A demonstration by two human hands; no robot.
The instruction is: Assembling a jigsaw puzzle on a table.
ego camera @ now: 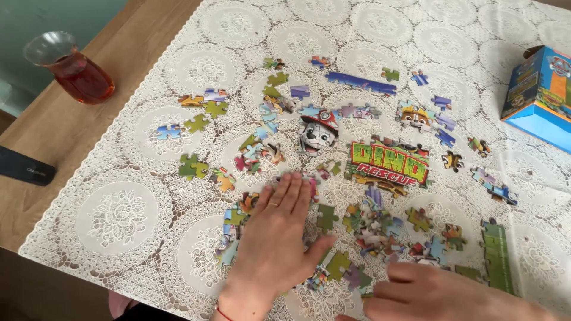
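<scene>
Colourful jigsaw pieces lie scattered over a cream lace tablecloth. My left hand lies flat, fingers together, pressing on a cluster of joined pieces at the near middle. My right hand rests at the bottom right, fingers curled toward loose pieces just left of it; whether it grips one is unclear. Assembled bits sit farther back: a dog's head with a red helmet and a green lettered panel. A long green strip of pieces lies at the right.
A glass of dark red tea stands on the bare wooden table at the far left. A black flat object lies at the left edge. A blue puzzle box sits at the far right.
</scene>
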